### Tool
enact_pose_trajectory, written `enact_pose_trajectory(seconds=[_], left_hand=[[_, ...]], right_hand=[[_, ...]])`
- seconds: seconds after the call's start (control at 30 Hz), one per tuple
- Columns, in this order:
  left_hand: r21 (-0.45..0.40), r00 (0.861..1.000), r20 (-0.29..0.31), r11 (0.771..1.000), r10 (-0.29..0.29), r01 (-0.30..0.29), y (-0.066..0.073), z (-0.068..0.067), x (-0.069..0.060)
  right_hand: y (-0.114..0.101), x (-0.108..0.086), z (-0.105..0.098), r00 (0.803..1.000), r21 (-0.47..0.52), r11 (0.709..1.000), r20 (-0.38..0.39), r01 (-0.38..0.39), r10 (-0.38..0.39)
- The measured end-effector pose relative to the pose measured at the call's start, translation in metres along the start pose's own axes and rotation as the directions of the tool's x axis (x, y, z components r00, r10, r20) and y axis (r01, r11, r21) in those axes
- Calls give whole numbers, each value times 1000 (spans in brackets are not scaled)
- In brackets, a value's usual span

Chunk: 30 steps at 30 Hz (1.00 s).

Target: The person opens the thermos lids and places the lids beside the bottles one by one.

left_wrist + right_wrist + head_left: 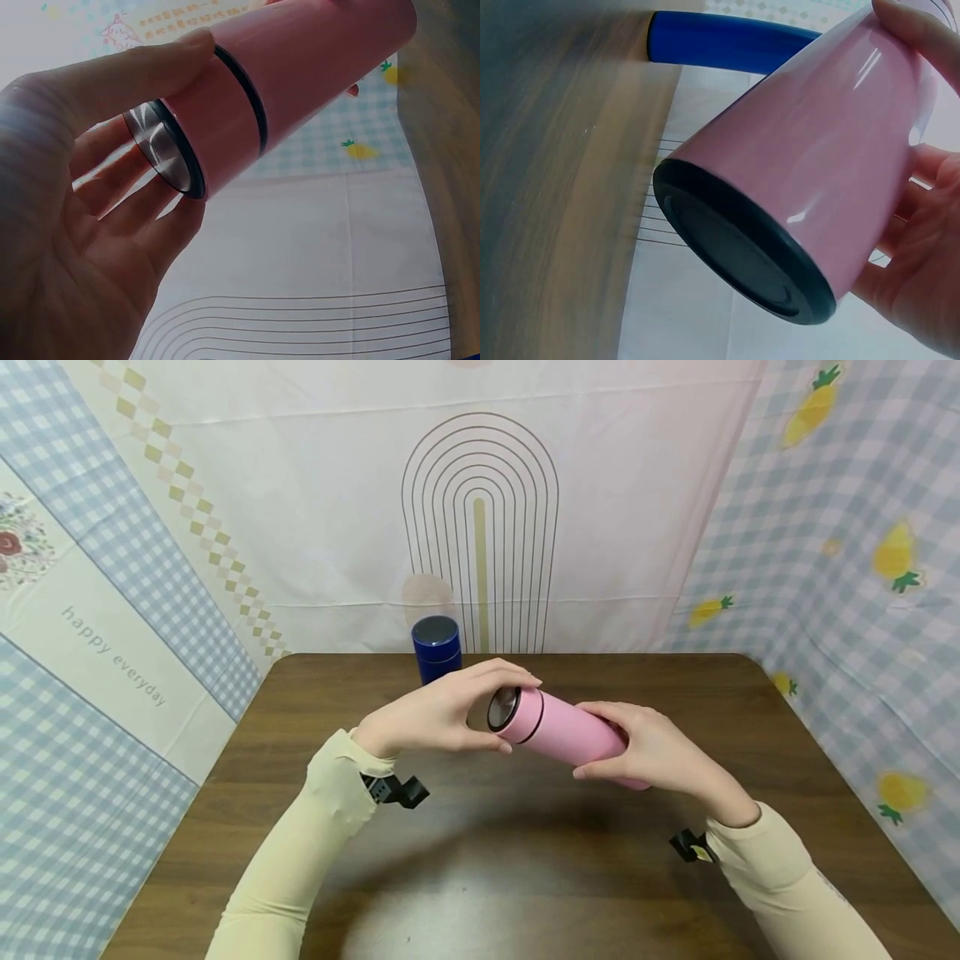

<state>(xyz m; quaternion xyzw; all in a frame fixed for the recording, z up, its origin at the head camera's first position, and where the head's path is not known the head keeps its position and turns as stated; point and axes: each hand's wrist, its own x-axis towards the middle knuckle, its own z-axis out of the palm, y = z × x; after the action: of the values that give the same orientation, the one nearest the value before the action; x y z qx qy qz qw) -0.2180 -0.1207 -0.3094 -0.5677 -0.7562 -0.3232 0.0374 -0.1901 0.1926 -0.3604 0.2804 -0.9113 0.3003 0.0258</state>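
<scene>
Head camera: a pink bottle (573, 732) is slanting above the worktop (480, 868), between both hands. At its upper end, the left hand (435, 714) is pinching the sides of the lid (530, 717), its grip narrowed to the lid's width, thumb opposite the fingers. The right hand (656, 749) is wrapping its grip round the body nearer the black base (739, 244), which is tipping down and rightward. Behind the left hand, a blue bottle (437, 643) is standing upright on the worktop.
</scene>
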Motion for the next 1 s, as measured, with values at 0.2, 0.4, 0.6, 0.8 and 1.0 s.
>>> enact_pose_trajectory(seconds=[0.2, 0.4, 0.6, 0.8, 1.0], left_hand=[[-3, 991, -80, 995, -103, 103, -2, 1, -1], [-35, 945, -141, 955, -297, 295, -1, 2, 1], [12, 891, -173, 903, -421, 429, 1, 5, 8], [9, 871, -164, 882, -463, 471, -1, 6, 9], [20, 953, -117, 958, -281, 285, -2, 2, 2]], right_hand=[[-1, -1, 1, 1000, -24, 1000, -27, -9, 9], [-3, -2, 2, 993, -110, 993, -107, 33, -45], [-1, -1, 2, 990, -127, 990, -120, 63, -78], [1, -1, 1, 985, -141, 988, -147, 66, -87], [1, -1, 0, 988, -127, 991, -140, 46, -64]])
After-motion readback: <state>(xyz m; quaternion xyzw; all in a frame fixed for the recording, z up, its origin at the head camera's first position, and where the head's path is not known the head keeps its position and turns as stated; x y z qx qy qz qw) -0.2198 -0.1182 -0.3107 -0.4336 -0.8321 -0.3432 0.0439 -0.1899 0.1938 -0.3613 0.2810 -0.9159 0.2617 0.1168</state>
